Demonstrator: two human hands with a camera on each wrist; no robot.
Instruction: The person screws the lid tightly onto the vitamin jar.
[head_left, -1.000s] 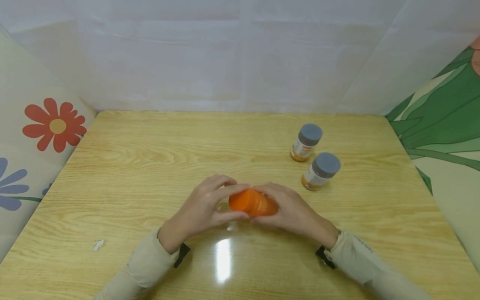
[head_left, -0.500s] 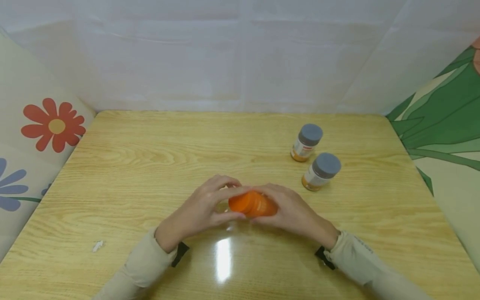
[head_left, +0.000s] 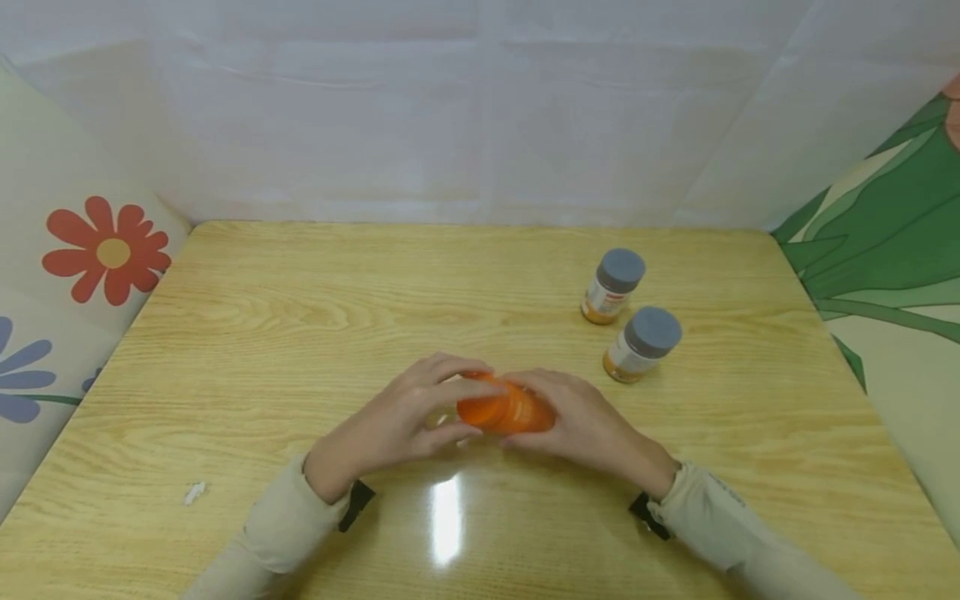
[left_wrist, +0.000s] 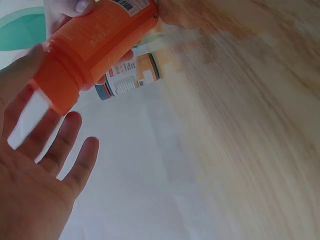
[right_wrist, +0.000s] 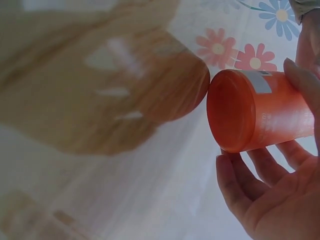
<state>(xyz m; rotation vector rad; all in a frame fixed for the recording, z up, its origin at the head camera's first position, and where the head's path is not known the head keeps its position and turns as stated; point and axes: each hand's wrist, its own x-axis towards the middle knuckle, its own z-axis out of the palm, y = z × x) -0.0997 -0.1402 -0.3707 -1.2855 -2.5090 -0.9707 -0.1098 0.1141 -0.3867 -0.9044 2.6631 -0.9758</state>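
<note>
An orange plastic bottle (head_left: pixel 528 410) is held tilted, its orange cap (head_left: pixel 480 410) toward the left. My right hand (head_left: pixel 585 421) grips the bottle's body; its flat base shows in the right wrist view, near the tabletop. My left hand (head_left: pixel 397 412) has thumb and fingers about the cap. In the left wrist view the thumb touches the cap (left_wrist: pixel 57 87), while the other fingers are spread beyond it. Part of the bottle's printed label (left_wrist: pixel 132 6) with a barcode shows there.
Two jars with grey lids, a farther jar (head_left: pixel 609 292) and a nearer jar (head_left: pixel 637 348), stand upright on the wooden table (head_left: pixel 300 292), behind and right of my hands. A white scrap or mark (head_left: pixel 194 493) is at left. A white sheet (head_left: pixel 480 108) hangs behind.
My left hand's fingers have shifted round the cap: the forefinger lies farther across it and the thumb has drawn left. The right hand and the bottle have hardly moved.
</note>
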